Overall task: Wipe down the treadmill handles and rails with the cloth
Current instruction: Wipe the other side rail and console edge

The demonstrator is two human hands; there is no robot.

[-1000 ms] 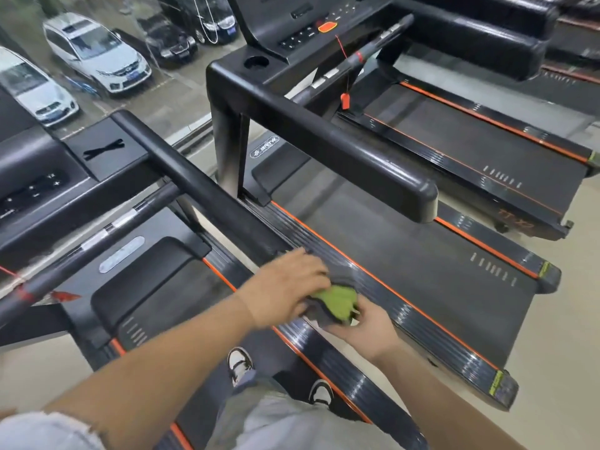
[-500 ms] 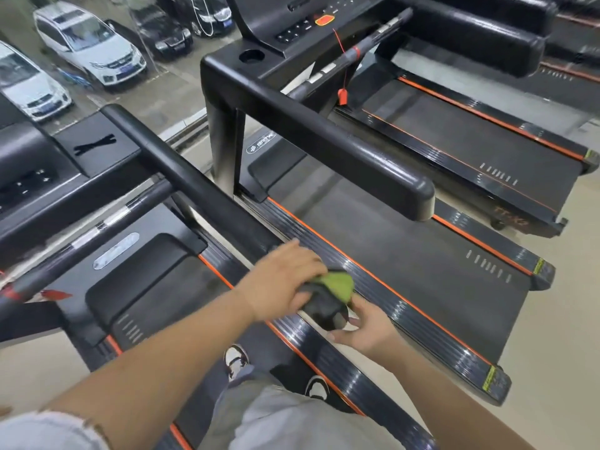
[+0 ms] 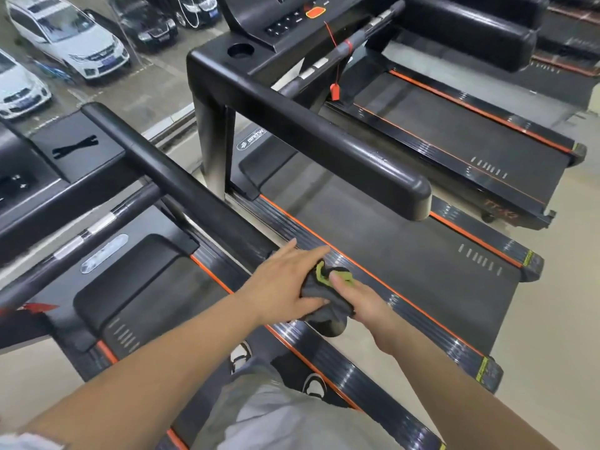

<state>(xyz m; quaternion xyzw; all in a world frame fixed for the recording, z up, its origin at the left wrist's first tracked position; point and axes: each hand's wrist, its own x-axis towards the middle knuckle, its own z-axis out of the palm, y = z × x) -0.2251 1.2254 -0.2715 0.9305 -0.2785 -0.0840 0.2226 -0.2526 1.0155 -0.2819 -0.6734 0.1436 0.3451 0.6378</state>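
Soft, light cloth [image 3: 328, 302] wraps near end of handrail [image 3: 194, 193]; prob. bunches, so hold thick fold. L hand [image 3: 285, 284] lies flat on it; R hand [image 3: 368, 305] pinches it w/ thumb.

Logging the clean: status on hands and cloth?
Left hand flat on handrail end. Right hand pinches grey-green cloth over it. Nothing blocking.

Partial white brand lettering "BRTW", cut off by the upright, is showing on the motor cover [image 3: 259, 151] of the middle treadmill [image 3: 389, 254]. Faint orange "TT-K2" is reading on the deck side [image 3: 500, 212] of the far treadmill [image 3: 454, 141]. Car plates [image 3: 108, 61] are blurring out, illegible. Console buttons [image 3: 285, 22] are too small to read.
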